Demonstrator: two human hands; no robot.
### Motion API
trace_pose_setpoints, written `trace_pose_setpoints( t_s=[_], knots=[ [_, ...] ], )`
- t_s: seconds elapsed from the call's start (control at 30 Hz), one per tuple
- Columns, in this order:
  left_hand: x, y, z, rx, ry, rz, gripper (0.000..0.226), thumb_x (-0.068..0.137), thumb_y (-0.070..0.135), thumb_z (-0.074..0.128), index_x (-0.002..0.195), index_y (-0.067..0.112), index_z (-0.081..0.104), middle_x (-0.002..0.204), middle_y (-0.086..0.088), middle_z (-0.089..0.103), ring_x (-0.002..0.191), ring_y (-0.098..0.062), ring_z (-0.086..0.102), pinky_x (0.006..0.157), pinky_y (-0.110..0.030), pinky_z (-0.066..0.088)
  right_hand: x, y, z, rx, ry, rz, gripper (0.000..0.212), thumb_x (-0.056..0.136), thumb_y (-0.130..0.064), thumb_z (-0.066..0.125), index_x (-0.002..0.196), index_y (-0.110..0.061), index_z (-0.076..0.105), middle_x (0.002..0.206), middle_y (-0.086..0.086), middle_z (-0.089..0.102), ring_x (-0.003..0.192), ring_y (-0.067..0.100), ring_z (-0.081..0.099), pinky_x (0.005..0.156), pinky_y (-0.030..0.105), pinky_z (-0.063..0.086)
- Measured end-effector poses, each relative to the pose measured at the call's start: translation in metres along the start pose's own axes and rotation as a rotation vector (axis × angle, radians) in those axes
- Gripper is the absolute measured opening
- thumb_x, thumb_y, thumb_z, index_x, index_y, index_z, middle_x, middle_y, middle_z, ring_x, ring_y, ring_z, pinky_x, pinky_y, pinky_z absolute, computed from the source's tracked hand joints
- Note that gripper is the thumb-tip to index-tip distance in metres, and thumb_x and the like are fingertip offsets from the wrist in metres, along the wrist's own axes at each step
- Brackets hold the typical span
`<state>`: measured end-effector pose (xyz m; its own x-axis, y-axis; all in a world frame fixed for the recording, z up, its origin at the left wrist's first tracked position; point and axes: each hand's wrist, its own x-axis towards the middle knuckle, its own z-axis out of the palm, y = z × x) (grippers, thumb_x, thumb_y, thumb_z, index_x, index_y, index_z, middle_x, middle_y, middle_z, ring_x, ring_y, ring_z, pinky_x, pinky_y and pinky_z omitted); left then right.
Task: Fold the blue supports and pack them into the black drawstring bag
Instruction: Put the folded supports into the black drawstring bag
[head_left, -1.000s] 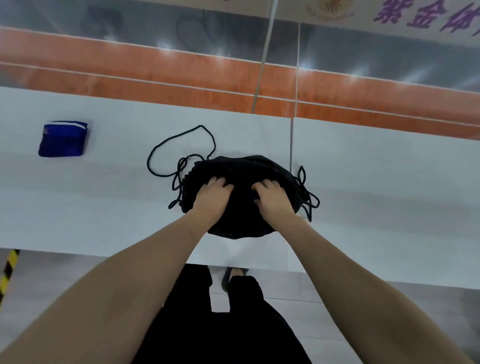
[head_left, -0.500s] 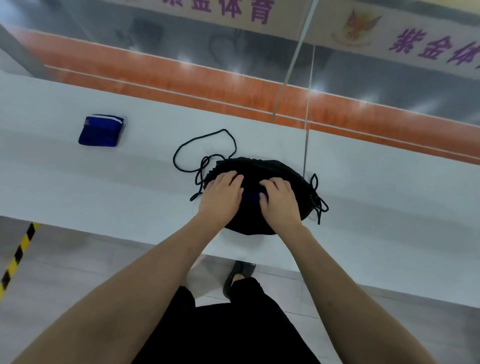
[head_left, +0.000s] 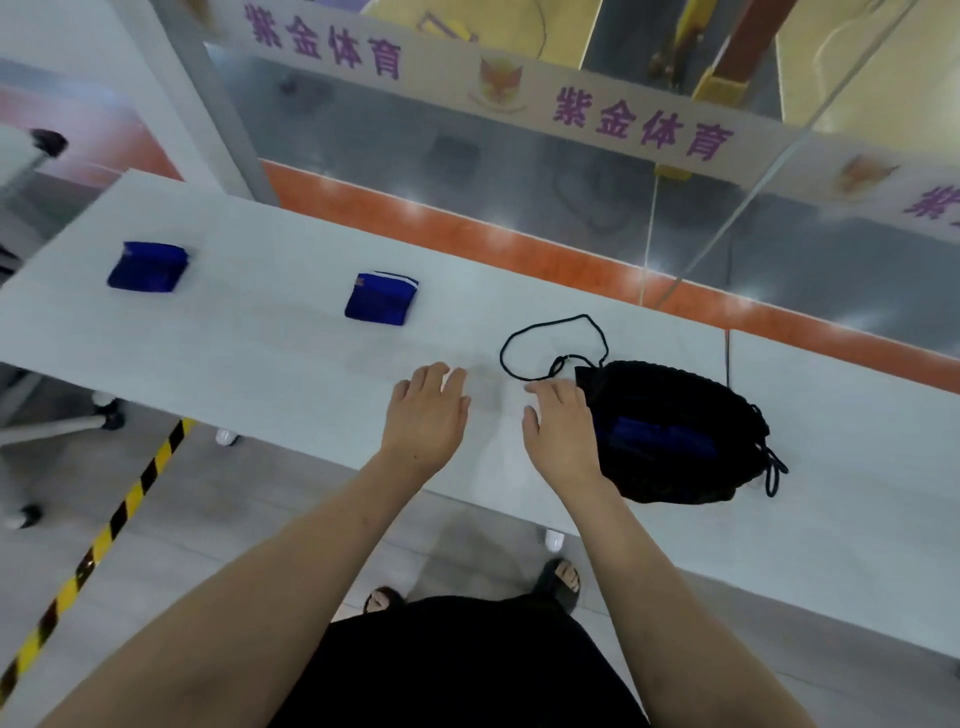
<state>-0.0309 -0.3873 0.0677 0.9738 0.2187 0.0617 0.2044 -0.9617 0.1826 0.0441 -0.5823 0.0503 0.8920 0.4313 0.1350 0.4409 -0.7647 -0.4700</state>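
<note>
Head view. Your left hand (head_left: 427, 415) is over the white tabletop (head_left: 260, 338), palm down, fingers straight and lightly spread, holding nothing. Whether it touches the surface cannot be told. Your right hand (head_left: 561, 428) lies beside it, fingers extended and relaxed, empty, its outer edge just beside the left side of the black fabric drawstring bag (head_left: 670, 415); contact with the bag cannot be confirmed.

The bag lies on the tabletop to the right of both hands, its mouth open, with one folded blue support (head_left: 657, 434) showing inside it. The bag's black cord (head_left: 550, 338) forms a loop on the table behind your right hand.

Two further folded blue fabric supports remain on the tabletop, well apart from the bag: the nearer one (head_left: 381, 305), with a white edge showing, lies left of the cord loop; the farther one (head_left: 147, 266) lies near the table's left end and is blurred.

On the floor at left runs a yellow-and-black striped tape (head_left: 111, 525).
</note>
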Motion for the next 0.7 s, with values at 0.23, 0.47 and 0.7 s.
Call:
trace_pose_setpoints(
  t_s=[0.23,0.47,0.7],
  knots=[
    [-0.013,-0.088,-0.021,0.018,-0.034,-0.099,0.037,0.101,0.029,0.047,0.135,0.014,0.054,0.128,-0.011,0.059,0.11,-0.031,0.056,0.085,-0.043,0.046,0.023,-0.083,0.042,-0.001,-0.043,-0.038,0.032,0.093,-0.011,0.063,0.125,-0.01,0.067,0.123,0.01,0.063,0.114,0.033,0.057,0.096,0.047,0.051],
    [0.014,-0.155,-0.021,0.044,-0.094,-0.166,0.036,0.102,0.028,0.046,0.134,0.013,0.053,0.123,-0.009,0.059,0.106,-0.029,0.057,0.082,-0.041,0.047,0.076,-0.127,0.084,0.006,-0.119,-0.032,0.032,0.096,-0.013,0.059,0.127,-0.013,0.067,0.127,0.007,0.061,0.115,0.03,0.055,0.099,0.044,0.049],
    [0.08,-0.217,-0.008,0.082,-0.22,-0.198,0.04,0.102,0.025,0.044,0.141,0.016,0.045,0.13,-0.006,0.053,0.113,-0.027,0.052,0.086,-0.038,0.042,0.155,-0.143,0.137,0.046,-0.207,0.031,0.034,0.1,-0.014,0.053,0.133,-0.015,0.062,0.135,0.005,0.057,0.124,0.026,0.05,0.103,0.038,0.046]
  ],
)
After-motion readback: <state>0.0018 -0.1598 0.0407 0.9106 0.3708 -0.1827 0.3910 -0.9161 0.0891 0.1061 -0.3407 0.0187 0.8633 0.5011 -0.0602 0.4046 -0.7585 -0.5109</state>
